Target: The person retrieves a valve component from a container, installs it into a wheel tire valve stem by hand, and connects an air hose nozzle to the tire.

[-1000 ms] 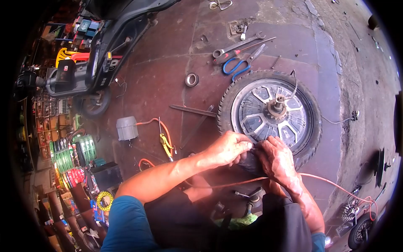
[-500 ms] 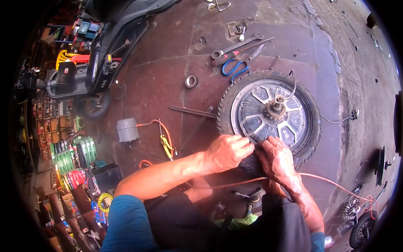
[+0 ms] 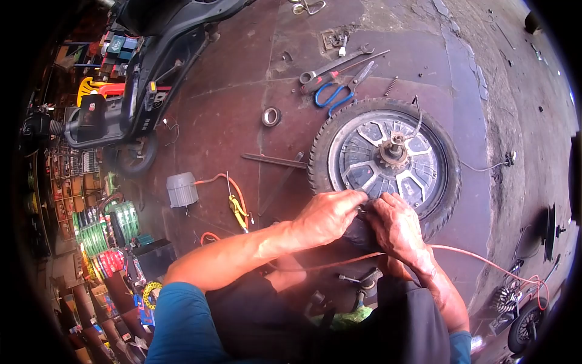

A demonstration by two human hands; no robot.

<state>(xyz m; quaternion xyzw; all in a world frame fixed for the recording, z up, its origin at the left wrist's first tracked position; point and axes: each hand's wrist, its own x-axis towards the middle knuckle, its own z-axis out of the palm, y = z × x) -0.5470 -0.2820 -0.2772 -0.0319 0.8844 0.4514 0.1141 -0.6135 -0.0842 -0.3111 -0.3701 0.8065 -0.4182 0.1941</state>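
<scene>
A hub-motor wheel [image 3: 364, 151] with a knobbly black tyre [image 3: 321, 142] lies flat on the floor, its toothed axle pointing up. At its near edge, my left hand [image 3: 327, 217] has its fingers pinched together close to the rim. Right beside it, my right hand [image 3: 397, 227] is curled, fingers bent inward over the tyre's near side. What the fingertips hold is too small and covered to make out. Below and between the hands shows a dark rounded piece [image 3: 360, 232], whose kind I cannot tell.
Beyond the wheel lie blue-handled scissors [image 3: 339, 94], a screwdriver [image 3: 321, 82], a wrench [image 3: 333, 65] and a tape roll [image 3: 271, 116]. Left are a yellow air gun [image 3: 238, 212] on an orange hose [image 3: 461, 250], a grey motor-like block [image 3: 182, 189] and a scooter [image 3: 103, 124].
My left hand has shifted slightly left, its fingertips still near my right hand. The whole view has moved a little, so the wheel and tools appear slightly further left and up.
</scene>
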